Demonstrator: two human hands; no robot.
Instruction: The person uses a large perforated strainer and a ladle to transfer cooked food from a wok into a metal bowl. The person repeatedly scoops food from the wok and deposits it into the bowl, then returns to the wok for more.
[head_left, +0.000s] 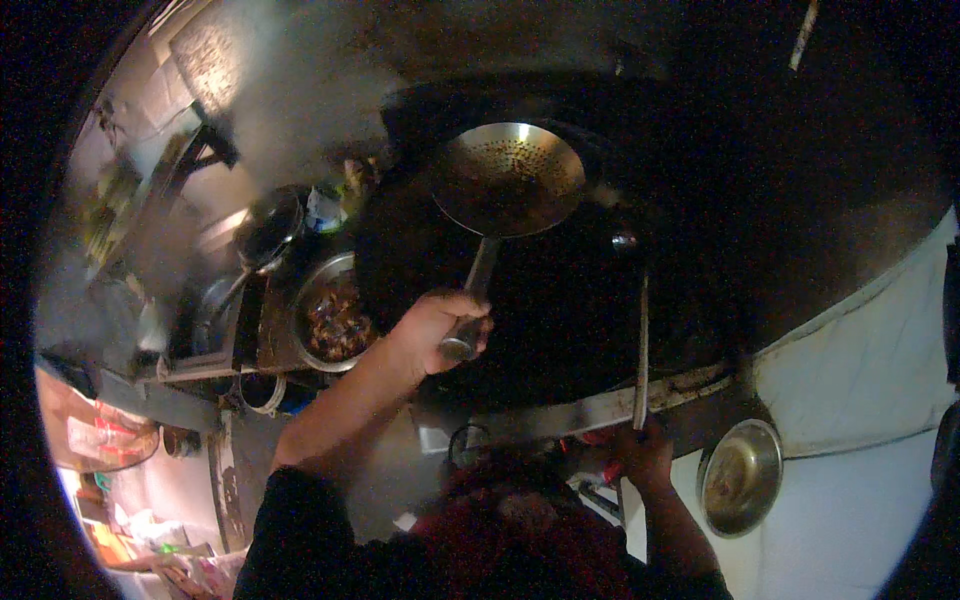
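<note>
My left hand (450, 330) grips the handle of a round perforated metal strainer (510, 180), whose bowl is held over the dark cooking area. Small dark bits may lie in the bowl; the dim light leaves this unclear. At the lower right, my right hand (637, 450) is closed around the lower end of a long, slender utensil handle (643, 352). That handle reaches up into the dark, towards a small shiny spot, and its far end is hard to make out. Left of the strainer's handle stands a metal bowl (337, 322) with browned pieces of food in it.
A dark pan (271, 229) stands at the upper left, beside a white container (326, 208). An empty-looking metal basin (741, 478) sits at the right on a pale surface. The stove's pale front edge (600, 409) runs between me and the dark cooking area.
</note>
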